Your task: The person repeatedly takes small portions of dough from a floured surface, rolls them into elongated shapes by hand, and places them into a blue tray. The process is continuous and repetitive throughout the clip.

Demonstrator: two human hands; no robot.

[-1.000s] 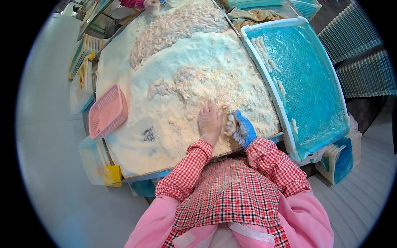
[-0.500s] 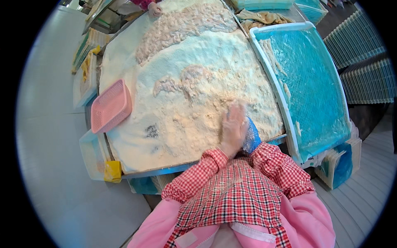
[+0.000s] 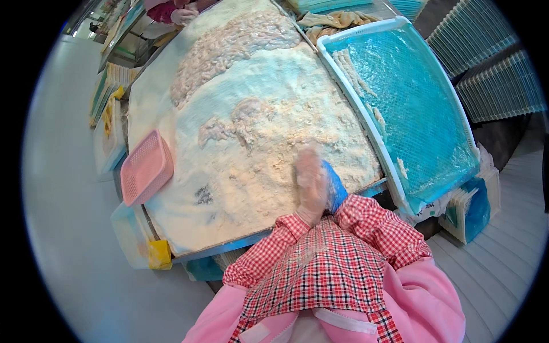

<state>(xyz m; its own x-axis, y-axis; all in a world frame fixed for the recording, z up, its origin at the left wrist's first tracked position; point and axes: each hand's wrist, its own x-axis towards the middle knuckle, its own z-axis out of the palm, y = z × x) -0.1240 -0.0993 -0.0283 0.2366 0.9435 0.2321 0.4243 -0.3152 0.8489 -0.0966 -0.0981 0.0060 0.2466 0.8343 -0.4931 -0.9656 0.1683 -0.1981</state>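
Our left hand (image 3: 310, 182), blurred, lies flat and empty on the flour (image 3: 251, 171). The right hand (image 3: 334, 186), blue-gloved, sits behind it; we cannot tell its grip.

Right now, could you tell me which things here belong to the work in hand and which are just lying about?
In use:
left hand
blue scoop
floury crumb bed

Lying about:
pink basket
blue mesh tray
yellow block

A matt, powdery coating of flour (image 3: 246, 171) covers the counter (image 3: 229, 248). Beside the flour, the pink basket (image 3: 146, 167) is perforated plastic. Right of the flour, the blue tray (image 3: 400, 97) is plastic mesh under glossy, wrinkled film. The red checked sleeves (image 3: 377, 226) are woven cloth.
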